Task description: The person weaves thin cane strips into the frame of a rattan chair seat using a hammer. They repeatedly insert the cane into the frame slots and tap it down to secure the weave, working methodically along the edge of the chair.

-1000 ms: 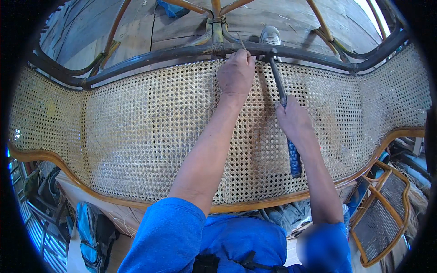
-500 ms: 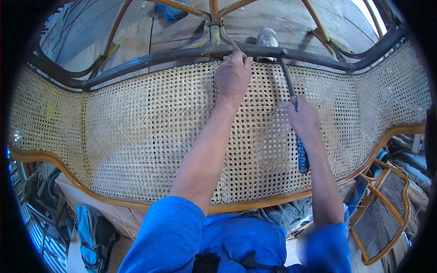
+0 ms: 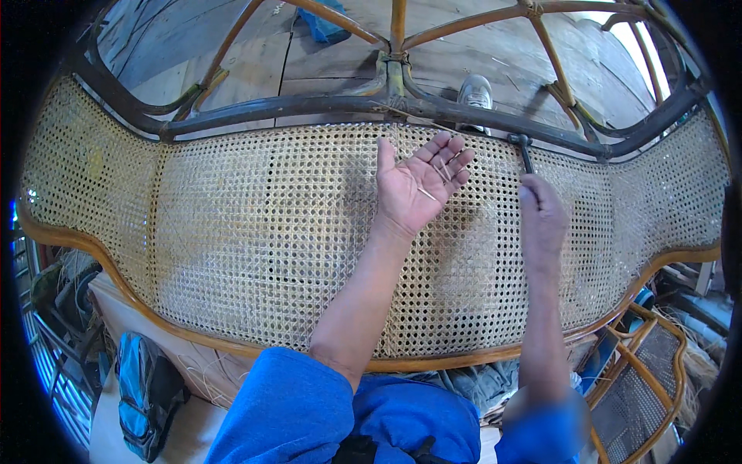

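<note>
A long woven cane panel (image 3: pixel 232 201) of a rattan furniture piece lies before me, bordered at the far side by a dark rail (image 3: pixel 309 107). My left hand (image 3: pixel 417 185) is turned palm up over the panel, open with its fingers apart. A few thin, pale peg-like or nail-like pieces (image 3: pixel 427 193) lie on its palm and fingers. A thin strip (image 3: pixel 417 117) runs along the rail's joint beyond it. My right hand (image 3: pixel 544 216) is closed round a hammer (image 3: pixel 527 157), whose head is at the rail's near edge. The lower handle is hidden.
Rattan poles (image 3: pixel 398 31) branch beyond the rail over a plank floor (image 3: pixel 340 62). A shoe (image 3: pixel 475 93) shows there, and a blue bag-like thing (image 3: pixel 325 27). A backpack (image 3: pixel 135 394) stands at near left, a smaller cane-panelled frame (image 3: pixel 630 394) at near right.
My left hand has drawn back from the rail and turned palm up, its fingers opening to show the small pieces. The hammer has shifted right along the rail. The whole view has shifted slightly.
</note>
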Available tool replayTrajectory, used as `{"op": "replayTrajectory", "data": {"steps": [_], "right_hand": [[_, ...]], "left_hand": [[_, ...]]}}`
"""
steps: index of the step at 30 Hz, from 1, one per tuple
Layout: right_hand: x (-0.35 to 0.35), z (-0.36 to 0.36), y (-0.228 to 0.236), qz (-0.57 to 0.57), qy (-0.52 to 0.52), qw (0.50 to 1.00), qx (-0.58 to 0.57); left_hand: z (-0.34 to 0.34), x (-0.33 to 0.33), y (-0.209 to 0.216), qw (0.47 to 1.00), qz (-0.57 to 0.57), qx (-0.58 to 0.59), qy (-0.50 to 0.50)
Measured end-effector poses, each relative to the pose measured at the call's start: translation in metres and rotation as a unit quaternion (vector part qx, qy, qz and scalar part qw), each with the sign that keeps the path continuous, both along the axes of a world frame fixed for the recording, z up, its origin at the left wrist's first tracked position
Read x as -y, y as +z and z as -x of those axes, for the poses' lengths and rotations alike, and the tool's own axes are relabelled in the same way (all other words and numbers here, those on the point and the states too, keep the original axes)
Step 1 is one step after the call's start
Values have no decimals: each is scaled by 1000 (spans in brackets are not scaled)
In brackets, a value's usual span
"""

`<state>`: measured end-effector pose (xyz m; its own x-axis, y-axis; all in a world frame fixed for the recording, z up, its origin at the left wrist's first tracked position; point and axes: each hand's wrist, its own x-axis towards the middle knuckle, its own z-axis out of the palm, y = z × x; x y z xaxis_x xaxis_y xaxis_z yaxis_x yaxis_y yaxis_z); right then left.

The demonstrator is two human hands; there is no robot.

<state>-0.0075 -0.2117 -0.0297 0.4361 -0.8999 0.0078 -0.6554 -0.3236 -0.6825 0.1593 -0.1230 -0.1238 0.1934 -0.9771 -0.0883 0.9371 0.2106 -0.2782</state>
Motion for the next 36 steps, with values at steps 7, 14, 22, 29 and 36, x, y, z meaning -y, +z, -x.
{"op": "replayTrajectory", "data": {"steps": [7,14,22,29,36], "right_hand": [[-34,-59,-20,-12,90,993,69],[-32,-77,-31,20,78,997,15],[-8,-62,-23,-221,-39,951,212],[-4,-56,-26,-286,-93,905,301],[-2,-40,-19,-271,-1,936,225]], "left_hand": [[0,2,5,1000,-11,-13,3],[4,6,10,997,-61,44,-25],[9,7,25,917,-258,286,-102],[12,9,26,874,-262,379,-156],[8,5,27,900,-199,318,-223]]}}
